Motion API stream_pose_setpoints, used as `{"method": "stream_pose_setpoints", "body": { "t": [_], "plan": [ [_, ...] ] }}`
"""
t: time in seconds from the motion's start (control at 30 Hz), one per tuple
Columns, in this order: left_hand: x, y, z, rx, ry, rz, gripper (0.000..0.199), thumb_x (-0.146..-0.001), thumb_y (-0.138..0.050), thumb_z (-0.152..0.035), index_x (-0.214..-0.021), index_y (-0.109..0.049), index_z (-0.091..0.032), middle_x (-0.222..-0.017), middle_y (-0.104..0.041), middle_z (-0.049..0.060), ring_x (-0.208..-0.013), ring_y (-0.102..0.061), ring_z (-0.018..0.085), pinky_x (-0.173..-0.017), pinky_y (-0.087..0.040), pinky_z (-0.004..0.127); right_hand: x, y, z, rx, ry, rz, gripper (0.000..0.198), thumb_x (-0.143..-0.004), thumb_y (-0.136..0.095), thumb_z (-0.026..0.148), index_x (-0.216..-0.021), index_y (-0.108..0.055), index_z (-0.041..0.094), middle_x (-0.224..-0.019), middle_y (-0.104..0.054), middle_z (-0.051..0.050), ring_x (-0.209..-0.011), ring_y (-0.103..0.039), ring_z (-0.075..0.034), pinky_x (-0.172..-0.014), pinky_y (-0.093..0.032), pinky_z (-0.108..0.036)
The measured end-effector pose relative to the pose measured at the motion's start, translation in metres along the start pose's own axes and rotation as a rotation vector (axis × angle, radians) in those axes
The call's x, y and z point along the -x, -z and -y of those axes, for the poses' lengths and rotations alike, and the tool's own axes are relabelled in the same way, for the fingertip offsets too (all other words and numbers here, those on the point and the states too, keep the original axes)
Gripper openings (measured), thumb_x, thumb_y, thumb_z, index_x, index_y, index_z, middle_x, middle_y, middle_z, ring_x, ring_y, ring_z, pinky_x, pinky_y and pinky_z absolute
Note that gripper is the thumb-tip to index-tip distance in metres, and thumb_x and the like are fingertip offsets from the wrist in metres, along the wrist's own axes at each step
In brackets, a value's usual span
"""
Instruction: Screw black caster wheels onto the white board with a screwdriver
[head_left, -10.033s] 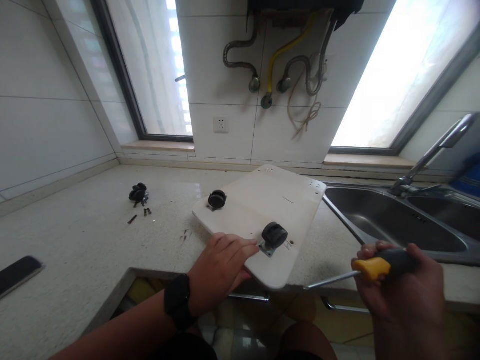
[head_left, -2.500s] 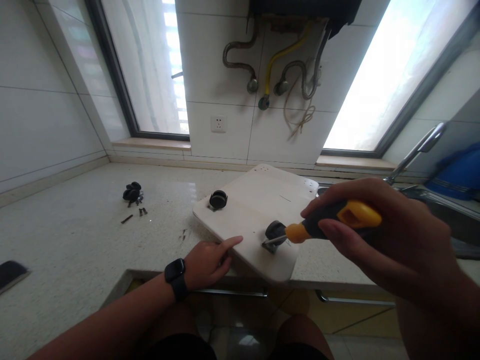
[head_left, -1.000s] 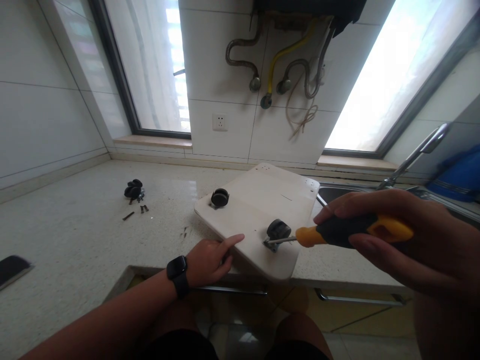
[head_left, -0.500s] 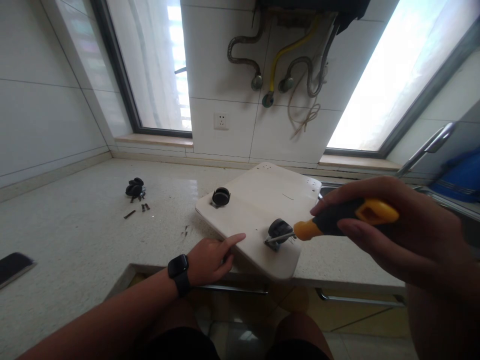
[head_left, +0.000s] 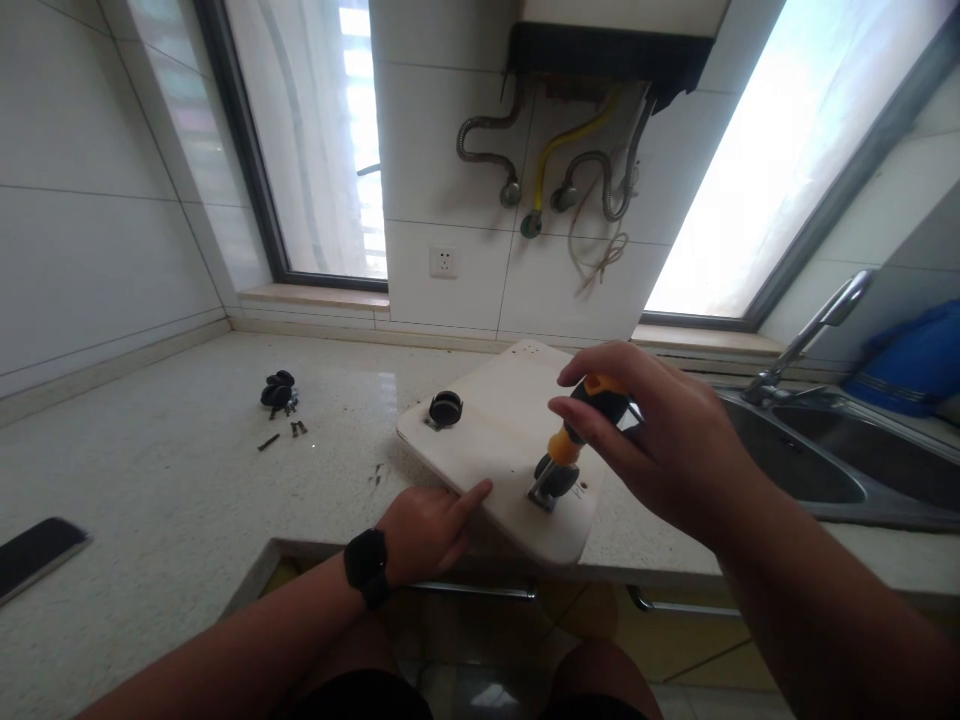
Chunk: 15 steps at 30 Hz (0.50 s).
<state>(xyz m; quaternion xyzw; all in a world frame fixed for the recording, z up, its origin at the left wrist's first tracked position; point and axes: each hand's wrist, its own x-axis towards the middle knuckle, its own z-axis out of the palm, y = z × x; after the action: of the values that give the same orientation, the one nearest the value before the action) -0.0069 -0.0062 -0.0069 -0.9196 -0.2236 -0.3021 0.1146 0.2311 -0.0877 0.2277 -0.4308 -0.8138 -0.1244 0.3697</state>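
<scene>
One white board (head_left: 495, 440) lies mid-frame on the surface (head_left: 150, 500), carrying two black casters (head_left: 555, 478). The right hand (head_left: 652, 440) clenches one screwdriver (head_left: 574, 430) directly over the nearer caster; the left hand (head_left: 427, 525), forefinger extended, presses the board's edge.

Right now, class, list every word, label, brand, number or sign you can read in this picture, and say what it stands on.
None can be read.
The wall socket shows only its slots.
The smartwatch and the phone have dark screens.
The screwdriver in the right hand and the white board under the left hand show no legible print.
</scene>
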Motion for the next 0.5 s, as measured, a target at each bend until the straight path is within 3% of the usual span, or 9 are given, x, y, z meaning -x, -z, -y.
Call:
{"method": "stream_pose_setpoints", "body": {
  "t": [0.17,0.27,0.37,0.5],
  "plan": [
    [-0.012,0.024,-0.013,-0.110,-0.126,-0.036,0.051,-0.094,-0.057,-0.019,-0.144,-0.050,-0.011,-0.080,-0.069,0.004,-0.063,-0.063,0.023,-0.050,-0.046,0.033,-0.008,0.016,0.000,-0.090,-0.028,0.196,0.033,-0.102,-0.050,0.029,-0.133,-0.058,0.024,-0.121,-0.072,-0.011,-0.099,-0.071,-0.025,-0.083,-0.055,-0.040],
    [-0.019,0.037,-0.020,-0.130,-0.194,-0.071,0.044,-0.096,-0.058,-0.019,-0.140,-0.053,-0.010,-0.083,-0.069,0.005,-0.068,-0.062,0.023,-0.055,-0.049,0.033,-0.011,0.019,-0.001,-0.114,-0.054,0.275,0.039,-0.102,-0.053,0.032,-0.141,-0.055,0.027,-0.117,-0.074,-0.009,-0.096,-0.071,-0.024,-0.080,-0.057,-0.039],
    [-0.021,0.044,-0.027,-0.128,-0.208,-0.050,0.047,-0.098,-0.060,-0.022,-0.143,-0.053,-0.013,-0.102,-0.071,0.010,-0.087,-0.066,0.025,-0.077,-0.057,0.042,-0.013,0.015,-0.003,0.000,-0.026,0.220,0.033,-0.102,-0.059,0.039,-0.131,-0.062,0.025,-0.104,-0.073,-0.008,-0.085,-0.070,-0.022,-0.074,-0.055,-0.037],
    [-0.020,0.051,-0.035,-0.096,-0.191,0.047,0.058,-0.098,-0.063,-0.029,-0.152,-0.048,-0.015,-0.136,-0.066,0.015,-0.123,-0.060,0.030,-0.108,-0.048,0.048,-0.012,0.013,-0.004,0.105,-0.014,0.140,0.026,-0.102,-0.059,0.038,-0.119,-0.066,0.020,-0.102,-0.070,-0.010,-0.081,-0.068,-0.022,-0.073,-0.055,-0.038]
  ]
}}
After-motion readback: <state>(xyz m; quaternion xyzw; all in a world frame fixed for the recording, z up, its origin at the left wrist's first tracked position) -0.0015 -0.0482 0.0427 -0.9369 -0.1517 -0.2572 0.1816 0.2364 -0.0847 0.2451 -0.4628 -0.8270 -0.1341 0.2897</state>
